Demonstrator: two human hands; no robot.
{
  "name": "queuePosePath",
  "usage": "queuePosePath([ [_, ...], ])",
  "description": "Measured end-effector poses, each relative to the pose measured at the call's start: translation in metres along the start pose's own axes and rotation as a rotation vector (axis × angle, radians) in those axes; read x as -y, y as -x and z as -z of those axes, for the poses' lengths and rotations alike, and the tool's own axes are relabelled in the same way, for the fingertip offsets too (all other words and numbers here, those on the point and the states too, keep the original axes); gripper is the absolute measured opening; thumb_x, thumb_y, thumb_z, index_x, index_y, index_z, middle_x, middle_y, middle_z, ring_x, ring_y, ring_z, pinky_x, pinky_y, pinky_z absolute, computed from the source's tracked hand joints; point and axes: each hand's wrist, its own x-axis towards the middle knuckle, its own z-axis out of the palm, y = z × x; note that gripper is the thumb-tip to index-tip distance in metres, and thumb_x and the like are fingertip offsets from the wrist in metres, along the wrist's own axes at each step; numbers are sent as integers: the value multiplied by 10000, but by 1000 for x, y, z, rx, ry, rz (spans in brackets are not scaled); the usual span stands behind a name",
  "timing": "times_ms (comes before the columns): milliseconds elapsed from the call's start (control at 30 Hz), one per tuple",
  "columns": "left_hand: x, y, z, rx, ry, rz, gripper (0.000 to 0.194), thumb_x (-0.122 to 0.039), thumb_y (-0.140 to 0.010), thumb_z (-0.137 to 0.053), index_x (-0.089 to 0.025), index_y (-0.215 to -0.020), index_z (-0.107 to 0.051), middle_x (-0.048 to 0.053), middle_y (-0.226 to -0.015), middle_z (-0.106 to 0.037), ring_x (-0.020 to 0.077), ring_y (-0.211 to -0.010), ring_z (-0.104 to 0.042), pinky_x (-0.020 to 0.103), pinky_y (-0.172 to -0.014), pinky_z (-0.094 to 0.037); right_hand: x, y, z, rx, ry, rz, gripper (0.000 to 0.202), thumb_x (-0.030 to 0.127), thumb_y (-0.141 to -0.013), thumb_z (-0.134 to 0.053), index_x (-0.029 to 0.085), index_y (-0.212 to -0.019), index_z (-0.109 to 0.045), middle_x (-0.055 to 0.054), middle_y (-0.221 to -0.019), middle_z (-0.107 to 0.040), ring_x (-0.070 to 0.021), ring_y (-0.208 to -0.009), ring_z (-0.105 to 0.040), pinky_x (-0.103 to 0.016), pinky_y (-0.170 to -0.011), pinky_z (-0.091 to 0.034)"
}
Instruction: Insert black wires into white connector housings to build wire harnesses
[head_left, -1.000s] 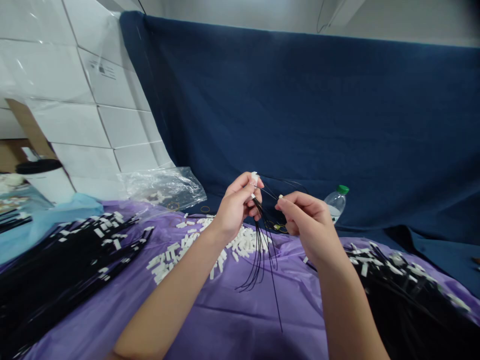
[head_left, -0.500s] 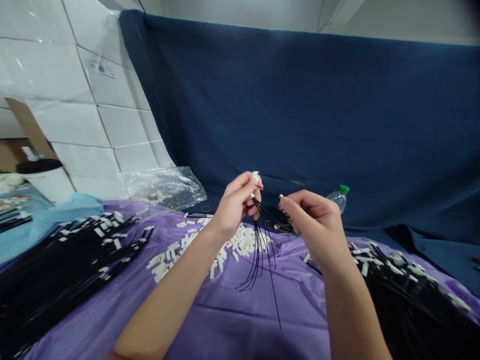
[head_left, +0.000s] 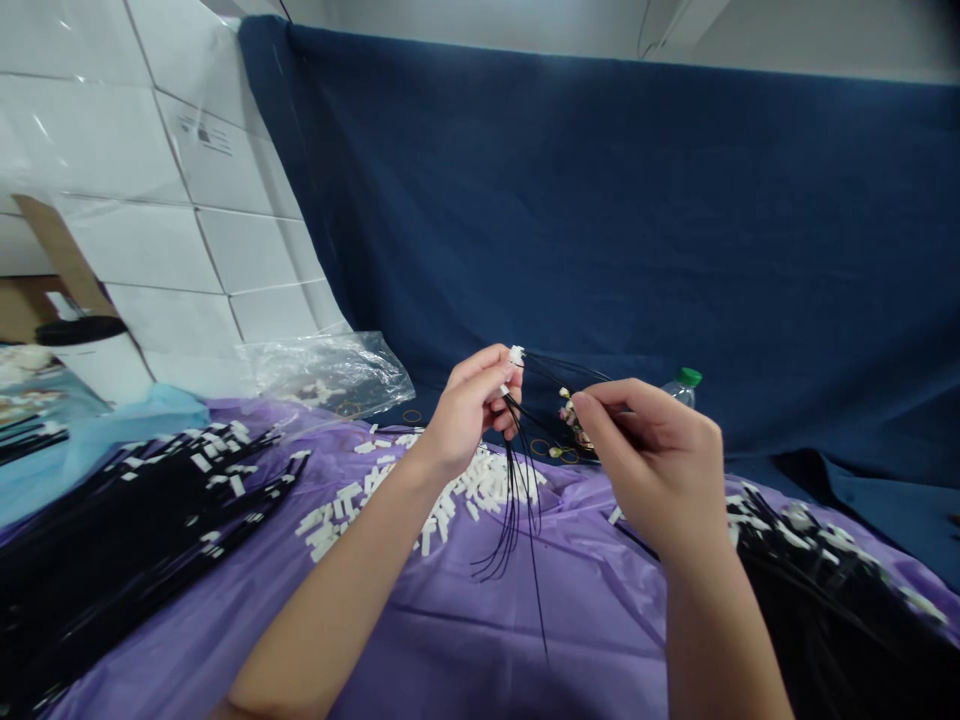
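Left hand is curled snugly around a bunch of thin black cords with white end tabs, tails dangling toward 6 o'clock. Between its 3 and 4, the right hand has thumb and fingers pinched together on one cord. White plastic pieces sit heaped on purple sheeting below, around 6; a green-capped bottle is near 3.

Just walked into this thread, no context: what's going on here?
A person is handling thin black cords with both hands. The left hand has a bunch in its grip, a white tag at the fingertips, cord lengths hanging below. The right hand appears to pinch a strand stretched between the two. A pile of white tags lies on the purple cloth.
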Motion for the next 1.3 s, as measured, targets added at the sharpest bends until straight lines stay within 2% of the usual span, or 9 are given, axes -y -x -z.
queuePosePath([
  [167, 0, 0, 0, 2, 17, 19, 201, -302, -852, -493, -176, -701, -452, -57, -544, -361, 57, -398, -370, 196, -407, -387, 1, -1, 2, 2, 169, 165, 130, 190, -863, -584, 163, -749, -643, 0, -663, -574, -92, -598, -527, -233, -565, -397],
  [300, 1, 0, 1, -3, 27, 21, 207, -293, -845, -499, -175, -683, -444, -59, -542, -344, 58, -396, -368, 201, -406, -381, 1, -2, 2, 33, 177, 164, 121, 193, -875, -564, 170, -790, -647, -8, -715, -599, -99, -640, -554, -228, -592, -416],
  [467, 0, 1, 0, -5, -9, 1, 184, -267, -827, -502, -171, -676, -461, -52, -558, -382, 50, -399, -372, 187, -396, -366, -2, 1, -4, 26, -10, -52, 119, 254, -875, -562, 209, -902, -669, 14, -692, -614, -80, -530, -486, -214, -465, -348],
  [633, -2, 2, -3, -18, -83, 2, 215, -313, -842, -516, -177, -681, -472, -49, -553, -407, 46, -397, -370, 176, -393, -357, -3, 1, -9, 52, -209, -225, 144, 295, -851, -588, 180, -790, -649, 30, -556, -490, -61, -477, -373, -192, -416, -267],
  [767, -1, 2, -3, 2, -144, -15, 236, -378, -862, -532, -179, -739, -505, -48, -586, -426, 38, -401, -367, 171, -393, -358, -2, -1, -11, 94, -453, -424, 159, 298, -822, -615, 167, -733, -613, 55, -514, -363, -41, -452, -276, -170, -393, -188],
  [900, 1, 1, -2, 32, -181, -61, 219, -382, -870, -537, -179, -788, -529, -46, -617, -438, 34, -407, -368, 168, -387, -359, 1, -3, -11, 161, -731, -650, 145, 284, -786, -610, 164, -707, -590, 68, -468, -333, -30, -394, -217, -181, -372, -129],
  [1000, 2, 1, -2, 55, -192, -80, 212, -386, -876, -535, -181, -823, -548, -47, -618, -431, 35, -418, -366, 164, -394, -369, 3, -5, -10, 220, -863, -779, 158, 289, -765, -604, 166, -677, -556, 74, -439, -329, -30, -344, -215, -198, -361, -132],
  [1133, 1, 2, -1, 86, -201, -80, 215, -391, -878, -536, -181, -838, -553, -43, -635, -434, 37, -433, -376, 164, -403, -379, 5, -6, -11, 259, -943, -813, 160, 289, -754, -616, 169, -681, -539, 78, -455, -336, -29, -336, -232, -198, -361, -148],
  [1300, 1, 3, 2, 133, -215, -72, 228, -393, -874, -545, -175, -807, -541, -40, -611, -420, 53, -463, -408, 164, -416, -389, 4, -5, -14, 213, -844, -672, 168, 311, -779, -633, 160, -724, -581, 73, -485, -354, -26, -362, -260, -194, -367, -151],
])
